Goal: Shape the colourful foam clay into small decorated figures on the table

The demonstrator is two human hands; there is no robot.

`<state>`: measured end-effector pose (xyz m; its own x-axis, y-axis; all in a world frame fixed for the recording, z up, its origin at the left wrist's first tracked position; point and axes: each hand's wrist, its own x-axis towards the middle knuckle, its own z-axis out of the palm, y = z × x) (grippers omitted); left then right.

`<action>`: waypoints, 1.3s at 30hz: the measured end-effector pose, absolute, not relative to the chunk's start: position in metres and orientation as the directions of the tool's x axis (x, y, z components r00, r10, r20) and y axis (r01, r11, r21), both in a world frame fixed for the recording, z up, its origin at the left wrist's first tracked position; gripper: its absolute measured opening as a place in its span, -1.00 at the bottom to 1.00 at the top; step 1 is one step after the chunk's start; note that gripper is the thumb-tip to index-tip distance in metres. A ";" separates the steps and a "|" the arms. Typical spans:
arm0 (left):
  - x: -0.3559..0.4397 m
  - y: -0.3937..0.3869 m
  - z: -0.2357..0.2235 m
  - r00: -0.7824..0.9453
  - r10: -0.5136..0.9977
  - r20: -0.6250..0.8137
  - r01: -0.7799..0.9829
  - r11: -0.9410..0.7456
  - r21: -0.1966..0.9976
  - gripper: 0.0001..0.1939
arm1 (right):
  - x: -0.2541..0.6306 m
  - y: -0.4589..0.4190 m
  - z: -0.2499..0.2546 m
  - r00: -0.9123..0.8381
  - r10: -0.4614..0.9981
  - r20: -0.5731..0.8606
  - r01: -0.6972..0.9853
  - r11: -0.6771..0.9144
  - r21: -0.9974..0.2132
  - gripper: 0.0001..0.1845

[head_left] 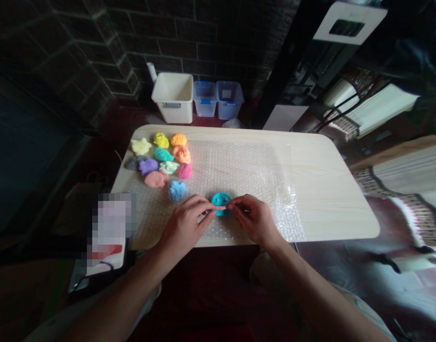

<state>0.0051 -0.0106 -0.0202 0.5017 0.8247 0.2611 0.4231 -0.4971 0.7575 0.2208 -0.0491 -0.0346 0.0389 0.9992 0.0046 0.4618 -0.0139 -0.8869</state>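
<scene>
A turquoise modelling-clay disc (223, 196) with small dark spots on it lies on the bubble wrap near the table's front edge. Just over its lower part, a thin pinkish strip of clay (221, 207) stretches sideways between my two hands. My left hand (191, 214) pinches the strip's left end between thumb and fingers. The right end is in the closed fingertips of my right hand (252, 216). Both hands partly cover the disc's sides; whether the strip touches the disc I cannot tell. Left of my left hand sits a light blue clay lump (177, 190).
Several clay lumps, among them a pink one (184, 171) and a purple one (148, 166), cluster on the table's left. Bubble wrap (235, 164) covers the middle of the wooden table (332, 190). Behind stand a white bin (173, 97) and two clear blue boxes (229, 102).
</scene>
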 end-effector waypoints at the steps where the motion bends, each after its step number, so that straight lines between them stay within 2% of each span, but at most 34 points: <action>1: 0.005 -0.011 -0.020 0.503 0.825 0.259 0.424 -0.496 0.757 -0.80 | 0.220 -0.049 -0.034 0.037 0.999 0.015 0.472 -0.005 -0.881 -0.77; 12: 0.008 -0.013 -0.021 0.508 0.799 0.322 0.466 -0.570 0.677 -0.84 | 0.215 -0.050 -0.028 0.042 0.994 0.100 0.538 0.061 -0.841 -0.87; 27: 0.008 -0.016 -0.024 0.554 0.779 0.294 0.457 -0.580 0.675 -0.72 | 0.213 -0.051 -0.026 0.033 0.993 0.111 0.543 0.075 -0.837 -0.86; 39: 0.009 -0.016 -0.024 0.548 0.765 0.338 0.456 -0.612 0.646 -0.70 | 0.213 -0.052 -0.027 0.032 0.993 0.114 0.554 0.078 -0.829 -0.87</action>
